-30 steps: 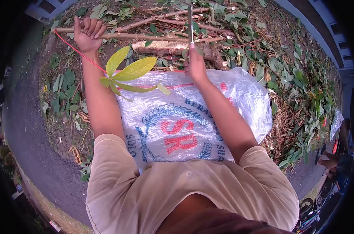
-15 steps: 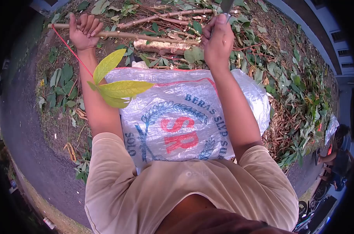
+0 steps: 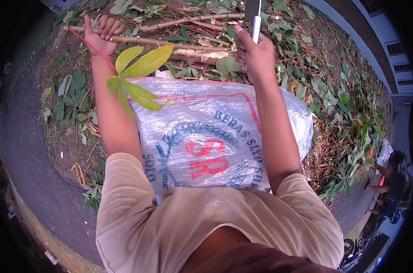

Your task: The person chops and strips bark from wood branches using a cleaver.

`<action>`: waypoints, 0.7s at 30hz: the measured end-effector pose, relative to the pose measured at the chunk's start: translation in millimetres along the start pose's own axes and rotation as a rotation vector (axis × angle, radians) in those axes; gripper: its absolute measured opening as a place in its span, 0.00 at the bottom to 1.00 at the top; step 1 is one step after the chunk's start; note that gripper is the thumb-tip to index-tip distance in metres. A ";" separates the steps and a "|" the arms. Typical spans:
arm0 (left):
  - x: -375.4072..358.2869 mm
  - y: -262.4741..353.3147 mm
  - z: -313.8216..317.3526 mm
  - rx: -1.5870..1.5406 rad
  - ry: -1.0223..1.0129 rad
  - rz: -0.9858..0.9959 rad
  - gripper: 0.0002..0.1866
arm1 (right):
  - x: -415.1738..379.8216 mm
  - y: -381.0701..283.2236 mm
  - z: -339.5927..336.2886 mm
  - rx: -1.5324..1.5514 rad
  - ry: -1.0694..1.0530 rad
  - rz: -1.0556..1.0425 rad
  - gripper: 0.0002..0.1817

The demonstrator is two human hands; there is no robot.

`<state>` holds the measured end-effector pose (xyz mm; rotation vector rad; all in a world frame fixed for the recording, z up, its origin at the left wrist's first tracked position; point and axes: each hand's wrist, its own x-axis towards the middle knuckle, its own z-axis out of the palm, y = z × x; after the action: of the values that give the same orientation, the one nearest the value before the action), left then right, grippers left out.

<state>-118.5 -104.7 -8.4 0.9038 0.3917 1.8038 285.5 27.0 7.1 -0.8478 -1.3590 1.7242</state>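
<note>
My left hand (image 3: 101, 35) grips a long brown cassava stem (image 3: 170, 43) that lies across a split log (image 3: 195, 55). A red-stalked yellow-green leaf (image 3: 136, 75) hangs from the stem near that hand. My right hand (image 3: 256, 54) is raised and closed around the handle of a knife (image 3: 253, 16), its blade pointing up and out of the frame's top. Below both arms lies a full white woven sack (image 3: 206, 136) printed with blue and red lettering.
More cut stems (image 3: 192, 20) lie beyond the log. Green leaves and dry twigs (image 3: 338, 104) cover the soil on the right. A paved path (image 3: 29, 154) runs along the left. Another person (image 3: 392, 182) crouches at the far right near a second sack (image 3: 385, 151).
My right hand with the knife has lifted from the log up towards the top of the view. The leaf on the stem has swung. My left hand keeps its hold.
</note>
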 end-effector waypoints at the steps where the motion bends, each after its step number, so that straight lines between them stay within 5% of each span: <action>1: -0.6 0.6 0.8 0.002 0.000 -0.001 0.34 | 4.6 -7.2 0.1 -0.080 0.025 -0.086 0.18; 5: 1.9 -2.8 -2.0 0.001 -0.040 0.029 0.34 | 23.1 96.9 -10.9 -0.375 0.177 -0.092 0.17; 7: 5.1 -2.1 -1.3 -0.009 -0.064 0.035 0.35 | -1.4 137.5 -13.2 -0.034 0.024 0.590 0.17; 11: 8.4 -12.4 17.0 0.244 0.247 0.125 0.39 | -8.8 136.6 -15.5 0.040 0.009 0.758 0.16; 13: 16.0 -21.4 36.2 0.261 0.563 0.297 0.40 | -4.0 93.7 -10.0 -0.004 -0.085 0.445 0.15; 17: 5.2 10.4 -7.6 0.195 0.264 0.206 0.43 | 6.6 -12.3 4.2 -0.232 -0.052 -0.044 0.17; 21: 4.4 7.3 0.9 0.093 0.159 0.160 0.43 | 20.8 -2.8 -2.5 -0.403 0.052 -0.159 0.21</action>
<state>-123.5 -103.9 -1.4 0.8785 0.5204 2.0261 278.0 46.7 8.5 -0.9649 -1.7198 1.3181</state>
